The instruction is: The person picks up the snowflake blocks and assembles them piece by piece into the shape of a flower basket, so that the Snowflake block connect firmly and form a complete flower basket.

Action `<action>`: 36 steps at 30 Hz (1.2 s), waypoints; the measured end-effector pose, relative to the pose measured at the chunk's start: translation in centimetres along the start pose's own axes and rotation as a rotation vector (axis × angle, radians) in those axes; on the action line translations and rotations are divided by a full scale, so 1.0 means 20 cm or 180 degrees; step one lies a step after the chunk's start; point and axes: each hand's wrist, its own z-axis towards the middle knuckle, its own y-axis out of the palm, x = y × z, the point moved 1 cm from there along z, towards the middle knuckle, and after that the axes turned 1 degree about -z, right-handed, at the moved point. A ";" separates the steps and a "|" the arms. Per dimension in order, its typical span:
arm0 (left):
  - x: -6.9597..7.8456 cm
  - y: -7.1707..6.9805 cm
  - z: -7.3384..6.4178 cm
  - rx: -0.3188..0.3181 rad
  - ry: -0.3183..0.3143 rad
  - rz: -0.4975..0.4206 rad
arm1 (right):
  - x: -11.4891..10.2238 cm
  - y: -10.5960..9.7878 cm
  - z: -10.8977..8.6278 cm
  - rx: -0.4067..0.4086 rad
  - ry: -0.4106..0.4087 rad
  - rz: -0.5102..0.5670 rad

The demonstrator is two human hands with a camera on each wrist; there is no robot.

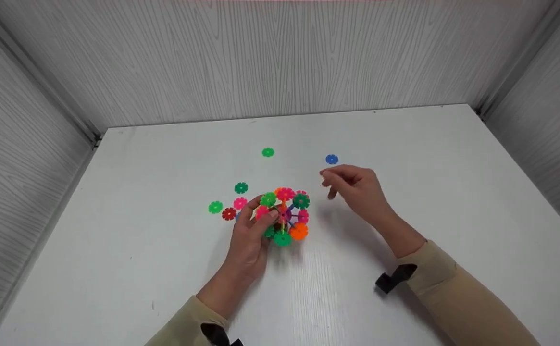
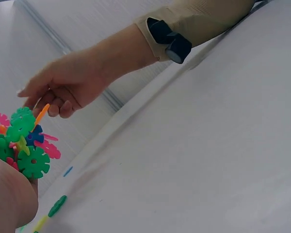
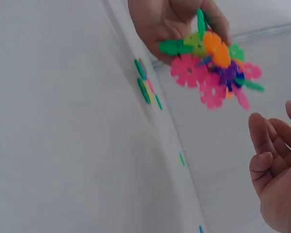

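A ball-like cluster of interlocked plastic snowflake discs (image 1: 283,215) in pink, green, orange and purple is held up by my left hand (image 1: 248,240). The left thumb lies over its near side, while the other fingers are partly hidden behind it. To the right of the cluster, my right hand (image 1: 359,190) hovers above the table with loosely bent fingers and nothing visible in them. The right wrist view shows a gap between the right hand (image 3: 281,165) and the joined discs (image 3: 213,73). A blue disc (image 1: 331,159) lies just beyond the right fingertips.
Loose discs lie on the white table (image 1: 429,192): a light green one (image 1: 267,152) at the back, a dark green one (image 1: 241,188), a pink one (image 1: 240,203), a red one (image 1: 229,214) and a green one (image 1: 216,207) left of the cluster. Wood-grain panels (image 1: 280,57) enclose the table.
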 end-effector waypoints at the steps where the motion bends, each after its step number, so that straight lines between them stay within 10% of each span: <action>1: 0.00 0.00 0.00 0.0015 -0.0005 -0.0043 | 0.05 -0.04 0.04 0.0099 0.0076 -0.0074; 11: -0.04 0.00 0.00 0.0073 -0.0086 -0.0121 | 0.39 -0.23 0.27 -0.0038 0.1138 -0.0652; 20: -0.02 -0.01 0.01 0.0055 -0.0081 -0.0106 | 0.41 -0.16 0.34 -0.0378 0.1078 -0.0943; 28: -0.02 -0.01 0.02 0.0061 -0.0011 -0.0132 | 0.31 -0.15 0.17 -0.0484 0.1098 -0.0941; 36: -0.02 -0.01 0.01 0.0104 0.0069 -0.0030 | 0.07 -0.05 -0.07 -0.0780 0.0607 0.0112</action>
